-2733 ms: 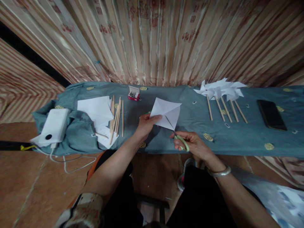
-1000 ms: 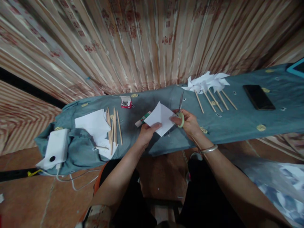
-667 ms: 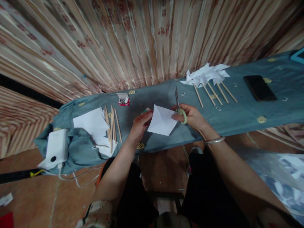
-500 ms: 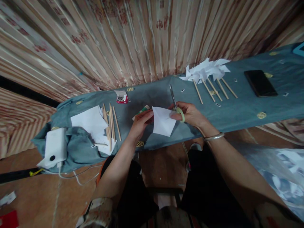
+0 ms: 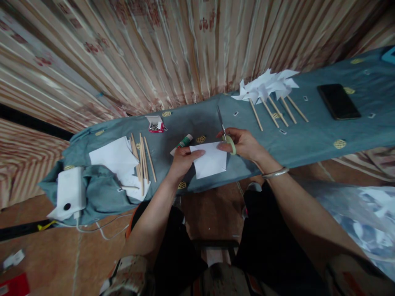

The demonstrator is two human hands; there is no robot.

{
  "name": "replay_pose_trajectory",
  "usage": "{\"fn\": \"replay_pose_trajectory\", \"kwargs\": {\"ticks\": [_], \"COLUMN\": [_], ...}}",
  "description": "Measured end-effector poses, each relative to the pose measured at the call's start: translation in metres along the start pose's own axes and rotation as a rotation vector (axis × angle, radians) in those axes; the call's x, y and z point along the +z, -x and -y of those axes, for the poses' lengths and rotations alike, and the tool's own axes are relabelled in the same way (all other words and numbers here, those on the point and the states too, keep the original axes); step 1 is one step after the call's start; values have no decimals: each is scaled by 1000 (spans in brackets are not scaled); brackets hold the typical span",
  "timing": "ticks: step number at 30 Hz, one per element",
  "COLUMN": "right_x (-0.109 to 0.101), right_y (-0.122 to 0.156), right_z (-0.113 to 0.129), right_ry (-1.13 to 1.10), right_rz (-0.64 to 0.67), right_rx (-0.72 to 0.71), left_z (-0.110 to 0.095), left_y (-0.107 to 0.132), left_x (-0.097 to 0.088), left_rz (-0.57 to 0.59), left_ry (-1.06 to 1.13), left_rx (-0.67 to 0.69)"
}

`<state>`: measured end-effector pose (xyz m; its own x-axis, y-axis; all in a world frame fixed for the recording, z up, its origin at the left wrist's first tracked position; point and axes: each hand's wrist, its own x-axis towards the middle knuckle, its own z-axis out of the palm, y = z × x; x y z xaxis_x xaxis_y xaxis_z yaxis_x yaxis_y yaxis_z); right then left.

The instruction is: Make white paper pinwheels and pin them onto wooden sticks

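Observation:
A piece of white paper (image 5: 210, 163) is stretched between my two hands over the near edge of the cloth-covered table. My left hand (image 5: 182, 163) pinches its left edge, thumb on top. At its upper right corner, my right hand (image 5: 242, 144) grips the paper and also holds a pair of scissors (image 5: 228, 144) with pale green handles, blades pointing away from me. Just beyond my left hand lies a green and white glue stick (image 5: 184, 141). Several white paper pinwheels (image 5: 267, 87) on wooden sticks lie in a row at the back right.
On the left are several wooden sticks (image 5: 142, 158), white paper sheets (image 5: 112, 156) and a white power bank (image 5: 70, 188) with a cable. A small red box of metal pins (image 5: 156, 126) stands behind. A black phone (image 5: 338, 101) lies far right. A curtain (image 5: 185, 49) hangs behind the table.
The paper has turned and now lies flatter, its upper edge nearly level. My left thumb has come onto its top face. More of the glue stick shows.

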<state>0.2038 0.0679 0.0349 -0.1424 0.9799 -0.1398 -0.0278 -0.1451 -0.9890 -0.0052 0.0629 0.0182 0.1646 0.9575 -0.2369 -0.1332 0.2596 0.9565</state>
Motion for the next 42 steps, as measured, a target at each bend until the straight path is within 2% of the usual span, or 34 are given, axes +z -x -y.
{"fn": "replay_pose_trajectory", "kwargs": {"ticks": [6,10,12,14,21,23,36,42], "right_x": [3,0,2,10,65,74,87,87], "right_y": [-1,3,9,16,53,59,54,52], "right_z": [-1,-2,-3,-6,-26,-30,-41,-40], "right_ry": [-50,-89,-92,-109,-132,-102,-128,-127], "right_rz": [-170,-294,-291,-217,276,349,364,319], "right_rx": [-73,-121,-117,-85,84,97,109,106], "left_z": [2,-4,-9,-13,-25,-25,-22,-22], "left_y": [-5,-7,-9,-11,-15,-15,-14,-13], "left_x": [-5,-10,-14,-19,-31,-31,-26,-23], "left_rz": [-119,-266,-310,-329,-383,-390,-370,-361], "left_ry": [-75,33,129,210,318,324,366,366], "left_rx": [110,183,183,176,223,227,211,179]}}
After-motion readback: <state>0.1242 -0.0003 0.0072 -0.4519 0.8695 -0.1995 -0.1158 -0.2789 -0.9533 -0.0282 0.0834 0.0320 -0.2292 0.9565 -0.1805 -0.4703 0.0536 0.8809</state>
